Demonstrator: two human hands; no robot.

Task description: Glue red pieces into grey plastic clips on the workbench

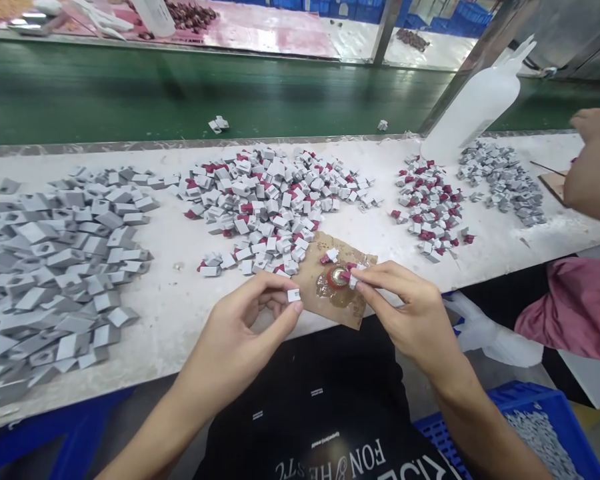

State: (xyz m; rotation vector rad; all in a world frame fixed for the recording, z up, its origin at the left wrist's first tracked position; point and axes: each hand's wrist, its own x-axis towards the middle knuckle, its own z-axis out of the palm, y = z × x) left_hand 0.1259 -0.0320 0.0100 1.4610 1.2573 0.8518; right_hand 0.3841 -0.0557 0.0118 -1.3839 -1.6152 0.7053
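Between thumb and forefinger, my left hand (253, 320) pinches a small grey-white block (293, 295). My right hand (405, 300) pinches a dark red and white piece (351, 275) over a round metal-topped object with a red rim (337, 277). That round object sits in a wet, shiny patch on a piece of brown cardboard (323, 303). Another red and white piece (329, 256) lies on the cardboard just behind it. A heap of red and white pieces (273, 193) spreads behind my hands, and a large pile of grey blocks (65, 267) lies at the left.
A green conveyor belt (180, 93) runs behind the white table (170, 280). At the right stand a white bottle (480, 100) and two smaller piles. Another person's arm (597, 167) reaches in at the far right. A blue crate (555, 413) sits below, at the lower right.
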